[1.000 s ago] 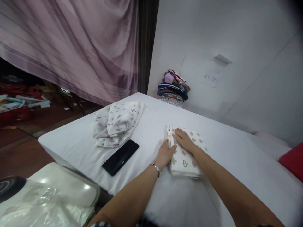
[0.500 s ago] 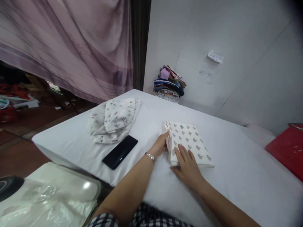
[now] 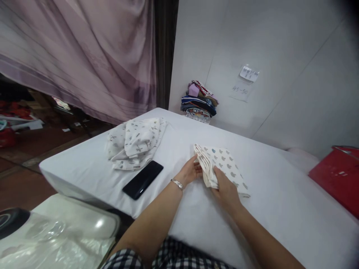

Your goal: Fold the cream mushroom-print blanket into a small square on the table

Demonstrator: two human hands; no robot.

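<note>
A folded white cloth (image 3: 225, 162) with grey printed shapes and a small blue mark lies on the white-covered table. Its left side is tipped up, so the layered folds show. My right hand (image 3: 226, 189) grips the near edge, thumb on top and the fingers hidden beneath. At the left edge is my left hand (image 3: 189, 172), its fingers apart and its fingertips against the folds. A silver bracelet (image 3: 177, 183) circles my left wrist. To the left lies a black smartphone (image 3: 143, 180), and behind it a crumpled white cloth (image 3: 138, 140) with a small dark print.
A stack of folded clothes (image 3: 198, 101) stands beyond the table's far edge, against the grey wall. A red bag (image 3: 338, 177) sits at the right. Clear plastic (image 3: 56, 243) lies on a white surface at lower left. A pink curtain (image 3: 112, 52) hangs behind.
My right hand has gone from lying flat on the folded cloth to gripping its near edge. The cloth's left side has been raised. My left hand's fingers have loosened.
</note>
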